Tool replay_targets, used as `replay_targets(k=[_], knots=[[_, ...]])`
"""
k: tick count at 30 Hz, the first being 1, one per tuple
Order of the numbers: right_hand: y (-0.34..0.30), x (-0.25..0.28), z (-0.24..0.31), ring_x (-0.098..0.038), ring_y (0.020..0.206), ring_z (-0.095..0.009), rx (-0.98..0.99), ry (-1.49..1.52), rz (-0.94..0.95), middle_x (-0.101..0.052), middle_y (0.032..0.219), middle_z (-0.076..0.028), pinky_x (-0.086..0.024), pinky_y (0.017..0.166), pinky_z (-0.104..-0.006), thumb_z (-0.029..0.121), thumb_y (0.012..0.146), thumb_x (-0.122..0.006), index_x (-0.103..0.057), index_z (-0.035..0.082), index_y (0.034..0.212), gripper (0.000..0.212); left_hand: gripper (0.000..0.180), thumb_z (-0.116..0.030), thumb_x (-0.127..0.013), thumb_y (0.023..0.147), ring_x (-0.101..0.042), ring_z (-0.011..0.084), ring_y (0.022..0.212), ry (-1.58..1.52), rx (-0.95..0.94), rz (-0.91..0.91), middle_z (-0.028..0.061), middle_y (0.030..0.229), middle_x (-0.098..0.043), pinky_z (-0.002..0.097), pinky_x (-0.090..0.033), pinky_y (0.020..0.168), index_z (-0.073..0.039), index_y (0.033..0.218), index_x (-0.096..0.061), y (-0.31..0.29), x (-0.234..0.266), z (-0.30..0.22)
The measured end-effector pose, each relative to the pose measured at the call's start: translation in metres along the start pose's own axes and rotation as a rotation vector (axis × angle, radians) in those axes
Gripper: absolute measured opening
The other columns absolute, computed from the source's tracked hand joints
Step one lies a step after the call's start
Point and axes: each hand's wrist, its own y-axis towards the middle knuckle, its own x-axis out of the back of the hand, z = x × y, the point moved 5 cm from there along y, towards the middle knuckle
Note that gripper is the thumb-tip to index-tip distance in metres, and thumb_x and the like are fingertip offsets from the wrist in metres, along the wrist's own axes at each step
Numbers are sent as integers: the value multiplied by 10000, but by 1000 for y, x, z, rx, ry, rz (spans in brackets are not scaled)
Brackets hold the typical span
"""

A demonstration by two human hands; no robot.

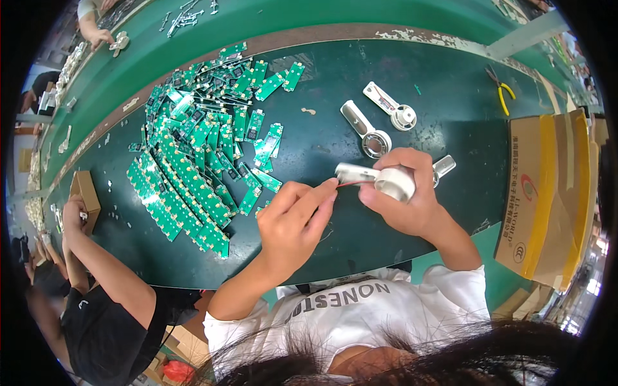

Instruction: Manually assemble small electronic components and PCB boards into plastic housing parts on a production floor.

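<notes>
My right hand (pixel 407 204) grips a white handheld fan housing (pixel 376 179), round head toward the palm and handle pointing left. My left hand (pixel 297 222) pinches a thin red wire (pixel 347 184) at the handle's end, fingertips touching the housing. Two more white housings (pixel 367 130) (pixel 391 108) lie open-side up on the dark green mat (pixel 360 83) just beyond my hands. A further white piece (pixel 445 167) pokes out behind my right hand.
A large heap of green circuit boards (pixel 199 154) covers the mat's left half. A brown cardboard box (pixel 552 193) stands at right, yellow-handled pliers (pixel 503 90) beyond it. A co-worker in black (pixel 103 289) sits at left near a small carton (pixel 85 192); another person's hand (pixel 100 37) is far left.
</notes>
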Motion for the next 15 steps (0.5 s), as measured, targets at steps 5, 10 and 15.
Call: replay_targets(k=[5,10,15], knots=[[3,2,1,-566,871,-256,-164,221,-56,-523,1018,-149,-487,722,-336,-59,720,-731,-471,25,1148,507,226,8,-734,722,-533,157,500,14,-60,-13,40,716,-571,274,-411,429,-53,931,-671,-5,-2,-5],[2,0,-13,-612,994,-249,-303,447,-25,-629,1117,-157,-497,822,-323,-41,722,-745,-542,13,1156,482,214,-20,-740,737,-523,182,488,39,14,43,73,710,-588,305,-399,422,-44,927,-643,-4,-5,-5],[-2,-8,-3,-631,866,-202,-110,327,54,-661,989,-108,-500,741,-296,19,764,-728,-558,17,1131,404,162,9,-700,753,-546,217,507,37,44,55,90,712,-582,330,-419,434,-27,882,-609,-11,-10,-8]])
